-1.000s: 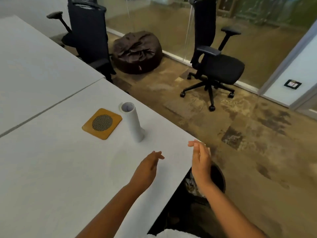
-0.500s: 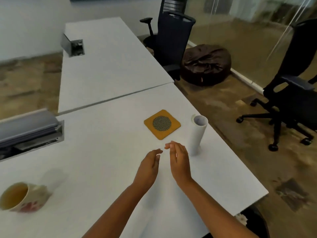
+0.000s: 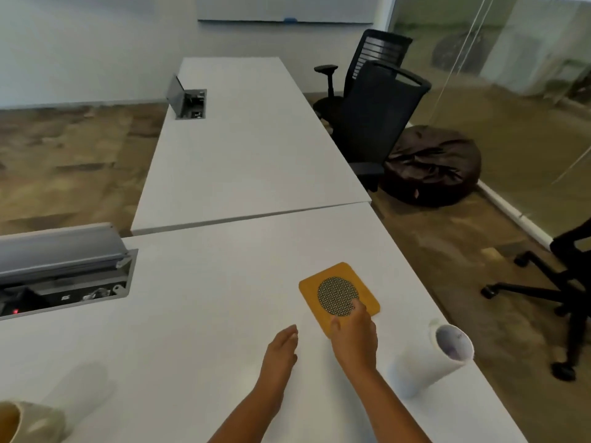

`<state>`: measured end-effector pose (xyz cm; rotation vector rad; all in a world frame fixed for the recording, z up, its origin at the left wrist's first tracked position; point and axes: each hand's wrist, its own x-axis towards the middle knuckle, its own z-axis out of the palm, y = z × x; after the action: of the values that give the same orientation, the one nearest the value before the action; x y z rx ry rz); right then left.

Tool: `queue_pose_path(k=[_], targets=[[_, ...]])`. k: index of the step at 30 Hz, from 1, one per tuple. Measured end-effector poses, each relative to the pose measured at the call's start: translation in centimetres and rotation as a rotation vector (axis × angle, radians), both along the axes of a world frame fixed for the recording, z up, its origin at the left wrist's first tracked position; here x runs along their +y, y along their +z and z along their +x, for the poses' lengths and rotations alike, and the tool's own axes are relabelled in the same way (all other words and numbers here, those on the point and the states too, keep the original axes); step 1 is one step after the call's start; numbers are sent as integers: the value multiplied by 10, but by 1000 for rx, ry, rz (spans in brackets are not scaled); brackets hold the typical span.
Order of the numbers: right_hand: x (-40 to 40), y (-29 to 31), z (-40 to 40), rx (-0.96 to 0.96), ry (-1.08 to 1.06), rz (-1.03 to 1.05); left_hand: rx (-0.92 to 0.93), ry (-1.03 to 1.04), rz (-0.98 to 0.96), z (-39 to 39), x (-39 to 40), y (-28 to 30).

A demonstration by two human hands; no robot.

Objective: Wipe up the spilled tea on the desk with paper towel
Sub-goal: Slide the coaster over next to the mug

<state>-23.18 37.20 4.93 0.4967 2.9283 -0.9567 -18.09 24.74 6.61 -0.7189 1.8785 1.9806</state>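
Note:
A white paper towel roll (image 3: 428, 362) stands on the white desk (image 3: 198, 314) near its right edge. My right hand (image 3: 353, 338) reaches left of the roll, its fingertips resting on the near corner of a yellow coaster (image 3: 339, 294) that lies flat. My left hand (image 3: 281, 348) hovers open just left of it, holding nothing. A mug (image 3: 22, 420) with tea-coloured liquid sits at the bottom left corner. Beside the mug is a faint greyish patch (image 3: 76, 388); I cannot tell whether it is wet.
An open cable box (image 3: 64, 276) is sunk into the desk at the left. A second desk (image 3: 243, 148) adjoins behind. Black office chairs (image 3: 380, 116) and a brown beanbag (image 3: 431, 164) stand on the floor to the right, by a glass wall.
The view has swung left and up. My right hand moved from over the bin at the desk's edge, past the roll, onto the coaster. My left hand stayed close beside it.

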Motion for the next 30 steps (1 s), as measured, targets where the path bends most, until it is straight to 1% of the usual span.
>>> queue_pose_path(k=[5,8,12,15,18,22,25,27,30], targets=[[16,-23,-39,-68,-91,-16,-133,116,217,-24,7,-20],[22,-35,-55,-138,-71,74,-166,178,336,-36,13,-27],[30,-43,-74,-200,-133,84,-181,212,421,-45,21,-32],[31,-46,-79,-201,-132,81,-192,219,455,-50,27,-35],[31,-47,-75,-161,-136,85,-199,191,463,-53,31,-37],[30,-40,-64,-185,-147,27,-246,185,447,-50,23,-39],[24,-33,-46,-201,-74,58,-257,163,405,-37,11,-36],[22,-30,-30,-234,-7,113,-242,115,361,-22,2,-36],[16,-24,-2,-265,51,120,-232,49,329,2,-15,-32]])
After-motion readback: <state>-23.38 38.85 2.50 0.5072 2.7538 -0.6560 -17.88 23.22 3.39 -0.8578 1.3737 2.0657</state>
